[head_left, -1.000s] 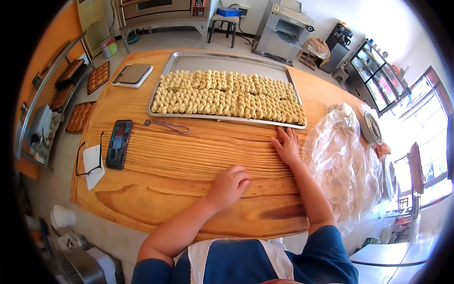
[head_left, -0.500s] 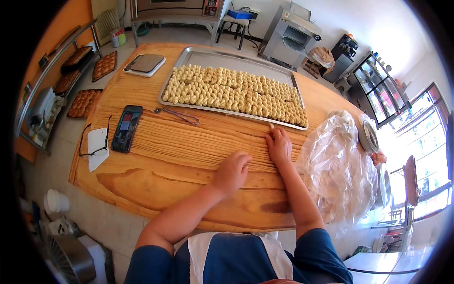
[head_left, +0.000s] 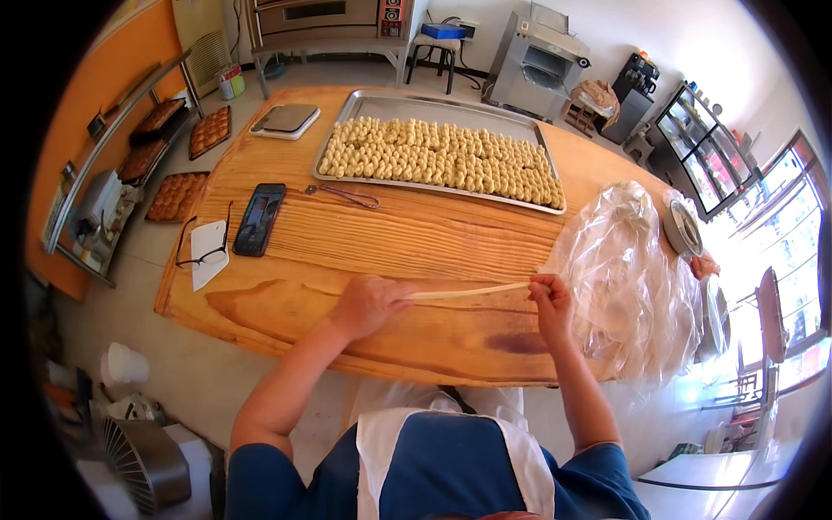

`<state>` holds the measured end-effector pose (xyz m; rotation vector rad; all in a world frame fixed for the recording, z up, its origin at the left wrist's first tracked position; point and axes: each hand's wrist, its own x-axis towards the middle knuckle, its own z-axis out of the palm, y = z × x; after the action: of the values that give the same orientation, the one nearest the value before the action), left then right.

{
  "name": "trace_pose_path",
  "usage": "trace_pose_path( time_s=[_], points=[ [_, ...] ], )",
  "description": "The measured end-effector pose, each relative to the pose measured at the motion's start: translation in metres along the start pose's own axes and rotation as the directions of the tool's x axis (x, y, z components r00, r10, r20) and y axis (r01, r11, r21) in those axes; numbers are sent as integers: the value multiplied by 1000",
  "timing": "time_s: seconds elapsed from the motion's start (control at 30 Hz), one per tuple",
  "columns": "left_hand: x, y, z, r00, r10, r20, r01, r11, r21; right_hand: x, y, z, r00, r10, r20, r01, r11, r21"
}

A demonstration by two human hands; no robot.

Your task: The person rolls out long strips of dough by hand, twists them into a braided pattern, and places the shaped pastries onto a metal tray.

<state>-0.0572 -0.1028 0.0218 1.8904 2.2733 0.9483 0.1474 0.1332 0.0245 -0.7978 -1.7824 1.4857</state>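
A thin, pale strip of dough (head_left: 472, 291) is stretched between my two hands, just over the near part of the wooden table (head_left: 373, 230). Its left end is pinched in my left hand (head_left: 371, 303), the fingers closed round it. The other end sits between the thumb and fingers of my right hand (head_left: 552, 301). Beyond them lies a metal tray (head_left: 520, 124) with rows of small twisted dough pieces (head_left: 442, 156) packed side by side. To the right of my right hand, clear plastic sheeting (head_left: 620, 286) covers a pale mass that I cannot make out well.
At the table's left are a phone (head_left: 259, 221), glasses (head_left: 206, 254) on a white paper, and a flat scale (head_left: 286, 120). A cord loop (head_left: 351, 196) lies before the tray. A metal bowl (head_left: 683, 229) stands at the right edge. Trays of browned buns (head_left: 177, 197) are at far left.
My hands have come nearer and spread apart; the dough strip now hangs stretched between them. Before, my right hand was by the tray's front edge and my left seemed to hold nothing.
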Motion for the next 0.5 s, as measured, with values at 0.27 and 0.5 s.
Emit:
trace_pose_path(
  time_s=[0.27, 0.5],
  points=[
    [-16, -12, -22, 993, -115, -16, 112, 919, 378, 29, 3, 45, 698, -576, 425, 710, 483, -512],
    [34, -8, 44, 922, -370, -118, 385, 909, 157, 13, -1, 159, 706, -400, 584, 682, 606, -409]
  ],
)
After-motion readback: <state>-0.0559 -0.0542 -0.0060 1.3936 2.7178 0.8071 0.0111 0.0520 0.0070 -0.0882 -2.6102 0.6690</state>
